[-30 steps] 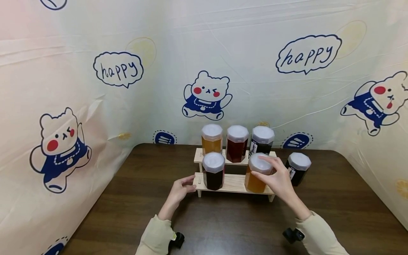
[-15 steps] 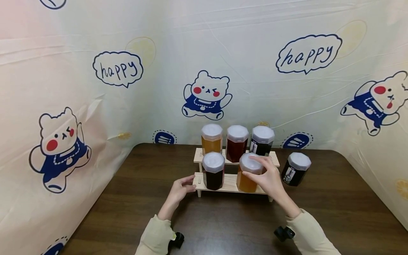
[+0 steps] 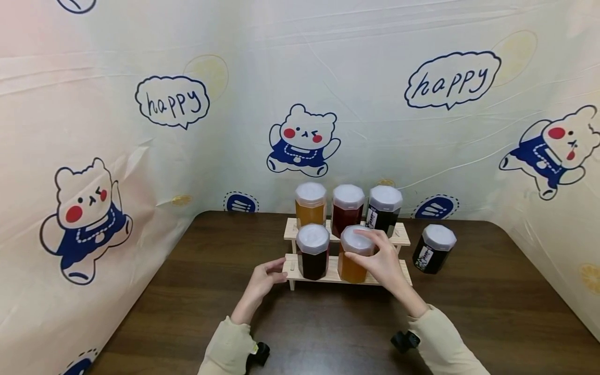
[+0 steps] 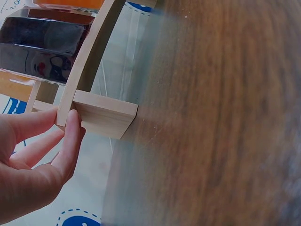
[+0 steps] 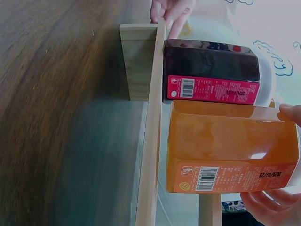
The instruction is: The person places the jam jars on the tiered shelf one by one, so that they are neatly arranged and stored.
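A two-tier wooden rack (image 3: 330, 272) stands on the table with jars on both shelves. My left hand (image 3: 260, 285) pinches the left end of its lower shelf; in the left wrist view thumb and fingers lie on either side of the board (image 4: 70, 87). My right hand (image 3: 382, 260) grips an orange jar (image 3: 351, 268) near its white lid, upright at the middle of the lower shelf. To its left sits a dark jar (image 3: 313, 263) with a pink label, seen in the right wrist view. The orange jar's base is right at the shelf board (image 5: 153, 141).
On the upper shelf stand an amber jar (image 3: 310, 213), a dark red jar (image 3: 346, 221) and a black jar (image 3: 382, 216). Another black jar (image 3: 432, 255) stands on the brown table (image 3: 211, 245) right of the rack. A printed curtain (image 3: 234, 130) hangs behind.
My right hand has moved left along the lower shelf with the orange jar, bringing it closer to the dark jar. My left hand has stayed on the rack's end.
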`<action>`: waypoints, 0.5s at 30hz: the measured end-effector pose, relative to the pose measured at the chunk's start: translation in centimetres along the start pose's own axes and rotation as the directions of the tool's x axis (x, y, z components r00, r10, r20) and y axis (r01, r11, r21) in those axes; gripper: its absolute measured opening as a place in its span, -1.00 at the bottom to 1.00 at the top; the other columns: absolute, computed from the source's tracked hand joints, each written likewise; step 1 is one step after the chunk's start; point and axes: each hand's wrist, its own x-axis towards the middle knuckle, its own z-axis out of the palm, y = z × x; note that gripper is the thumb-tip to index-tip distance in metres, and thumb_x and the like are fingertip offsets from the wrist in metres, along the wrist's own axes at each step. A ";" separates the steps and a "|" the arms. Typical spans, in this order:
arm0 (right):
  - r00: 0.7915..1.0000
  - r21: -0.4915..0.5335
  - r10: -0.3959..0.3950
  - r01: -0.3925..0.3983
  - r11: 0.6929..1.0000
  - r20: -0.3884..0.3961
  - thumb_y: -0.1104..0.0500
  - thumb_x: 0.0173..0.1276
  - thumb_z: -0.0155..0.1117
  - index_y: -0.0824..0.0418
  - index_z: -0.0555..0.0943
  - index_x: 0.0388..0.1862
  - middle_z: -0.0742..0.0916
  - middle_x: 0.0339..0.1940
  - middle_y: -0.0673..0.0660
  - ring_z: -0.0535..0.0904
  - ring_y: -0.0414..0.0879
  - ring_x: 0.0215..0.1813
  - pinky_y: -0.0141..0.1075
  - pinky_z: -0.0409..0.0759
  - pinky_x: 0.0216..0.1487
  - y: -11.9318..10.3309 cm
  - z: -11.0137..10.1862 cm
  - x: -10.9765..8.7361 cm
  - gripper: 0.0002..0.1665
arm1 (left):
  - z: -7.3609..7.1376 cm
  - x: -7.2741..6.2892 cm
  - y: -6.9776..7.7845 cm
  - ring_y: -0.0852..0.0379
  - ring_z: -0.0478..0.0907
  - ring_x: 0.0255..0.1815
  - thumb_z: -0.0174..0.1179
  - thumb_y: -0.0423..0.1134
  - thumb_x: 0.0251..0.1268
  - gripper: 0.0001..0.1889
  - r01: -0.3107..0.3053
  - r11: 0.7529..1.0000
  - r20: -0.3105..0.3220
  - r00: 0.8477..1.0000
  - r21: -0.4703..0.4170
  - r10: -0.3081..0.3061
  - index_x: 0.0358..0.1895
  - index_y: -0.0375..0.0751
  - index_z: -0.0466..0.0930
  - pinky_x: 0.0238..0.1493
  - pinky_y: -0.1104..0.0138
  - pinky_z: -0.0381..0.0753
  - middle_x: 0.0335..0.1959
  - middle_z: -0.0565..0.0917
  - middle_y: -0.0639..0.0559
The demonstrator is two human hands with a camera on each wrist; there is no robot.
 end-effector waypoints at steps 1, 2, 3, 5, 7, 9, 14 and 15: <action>1.000 0.000 -0.002 0.002 1.000 0.001 0.12 -0.16 0.49 0.13 0.59 -0.08 0.51 -0.07 0.16 0.45 0.04 -0.07 -0.11 0.56 -0.19 0.0 0.1 0.0 -0.44 | 0.0 0.0 -0.2 0.10 0.54 -0.40 0.08 -0.61 0.01 -0.58 0.000 1.000 -0.004 1.000 -0.005 0.000 0.04 -0.58 0.39 -0.28 0.28 0.63 -0.18 0.51 -0.37; 1.000 -0.001 -0.001 0.001 1.000 0.001 0.11 -0.16 0.49 0.12 0.59 -0.08 0.50 -0.08 0.16 0.45 0.03 -0.07 -0.11 0.56 -0.20 0.0 0.2 0.0 -0.44 | 0.0 0.1 -0.3 0.11 0.54 -0.41 0.09 -0.60 0.01 -0.58 -0.004 1.000 -0.009 1.000 -0.003 0.004 0.04 -0.58 0.39 -0.28 0.29 0.63 -0.18 0.51 -0.36; 1.000 -0.001 -0.001 0.001 1.000 0.001 0.11 -0.16 0.49 0.12 0.59 -0.08 0.50 -0.08 0.16 0.45 0.03 -0.07 -0.12 0.56 -0.20 0.0 0.3 0.0 -0.44 | 0.1 0.1 -0.4 0.12 0.54 -0.41 0.09 -0.60 0.01 -0.58 -0.006 1.000 -0.013 1.000 0.000 0.006 0.04 -0.57 0.39 -0.29 0.29 0.63 -0.18 0.52 -0.35; 1.000 -0.004 0.003 -0.003 1.000 0.001 0.11 -0.15 0.49 0.12 0.58 -0.08 0.50 -0.08 0.15 0.45 0.02 -0.07 -0.12 0.56 -0.20 -0.1 0.5 0.0 -0.45 | 0.1 0.1 -0.6 0.12 0.54 -0.41 0.09 -0.60 0.02 -0.58 -0.014 1.000 -0.016 1.000 0.003 0.014 0.04 -0.58 0.39 -0.29 0.29 0.63 -0.19 0.52 -0.34; 1.000 -0.006 0.002 -0.002 1.000 -0.004 0.12 -0.16 0.49 0.12 0.59 -0.08 0.51 -0.09 0.15 0.46 0.02 -0.08 -0.13 0.56 -0.20 0.0 0.7 0.1 -0.45 | 0.1 0.1 -0.6 0.12 0.54 -0.41 0.09 -0.60 0.02 -0.58 -0.022 1.000 -0.015 1.000 -0.002 0.022 0.04 -0.59 0.38 -0.29 0.28 0.63 -0.18 0.51 -0.35; 1.000 -0.006 0.000 0.000 1.000 -0.009 0.12 -0.16 0.49 0.12 0.59 -0.09 0.51 -0.10 0.15 0.46 0.02 -0.08 -0.13 0.55 -0.20 0.0 0.8 0.1 -0.45 | 0.1 0.1 -0.7 0.11 0.54 -0.41 0.08 -0.60 0.02 -0.58 -0.027 1.000 -0.010 1.000 -0.008 0.027 0.05 -0.61 0.36 -0.29 0.27 0.63 -0.18 0.51 -0.37; 1.000 -0.014 -0.012 0.012 1.000 -0.026 0.13 -0.19 0.50 0.12 0.60 -0.10 0.51 -0.12 0.15 0.46 0.01 -0.09 -0.14 0.55 -0.21 0.2 1.2 0.2 -0.45 | 0.1 0.1 -0.7 0.09 0.54 -0.39 0.08 -0.60 0.03 -0.58 -0.024 1.000 -0.010 1.000 -0.004 0.024 0.05 -0.61 0.36 -0.28 0.26 0.63 -0.17 0.50 -0.38; 1.000 -0.015 -0.015 0.014 1.000 -0.027 0.13 -0.19 0.51 0.12 0.60 -0.10 0.51 -0.13 0.15 0.46 0.01 -0.10 -0.14 0.55 -0.21 0.2 1.3 0.2 -0.45 | 0.1 0.1 -0.6 0.09 0.54 -0.39 0.08 -0.60 0.02 -0.58 -0.021 1.000 -0.012 1.000 0.000 0.021 0.05 -0.60 0.37 -0.28 0.26 0.63 -0.18 0.50 -0.37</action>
